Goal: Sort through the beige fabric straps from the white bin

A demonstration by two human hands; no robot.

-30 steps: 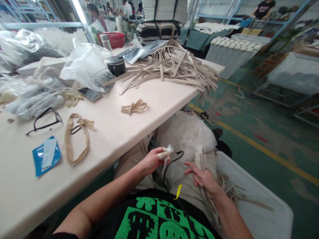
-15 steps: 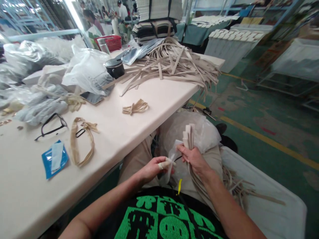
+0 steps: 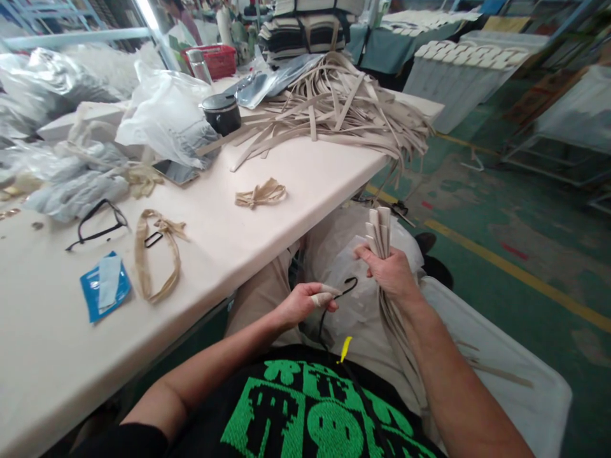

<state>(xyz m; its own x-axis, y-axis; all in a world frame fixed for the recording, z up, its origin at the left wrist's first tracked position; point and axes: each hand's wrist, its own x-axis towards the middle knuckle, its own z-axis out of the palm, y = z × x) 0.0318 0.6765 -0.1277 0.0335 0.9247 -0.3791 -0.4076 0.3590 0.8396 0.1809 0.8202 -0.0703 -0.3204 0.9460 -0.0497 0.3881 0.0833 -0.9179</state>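
Observation:
My right hand (image 3: 392, 275) is closed round a bundle of beige fabric strips (image 3: 380, 230); their ends stick up above my fist and the rest hangs down past my wrist. My left hand (image 3: 305, 300), with tape on a fingertip, pinches the edge of a thin clear plastic bag (image 3: 356, 299) over my lap, close to a black cord (image 3: 334, 305). Both hands sit below the front edge of the pale table (image 3: 267, 235).
On the table lie a big heap of beige strips (image 3: 344, 108), a small knotted strip bundle (image 3: 260, 194), a looped strap (image 3: 155, 254), black glasses (image 3: 98, 224), a blue packet (image 3: 102, 289), a black pot (image 3: 220, 114) and plastic bags (image 3: 162, 121). A white bin (image 3: 501, 375) stands to my right.
My right hand gathered the strips from beside my lap and raised them upright, higher each frame. My left hand kept its pinch and shifted slightly.

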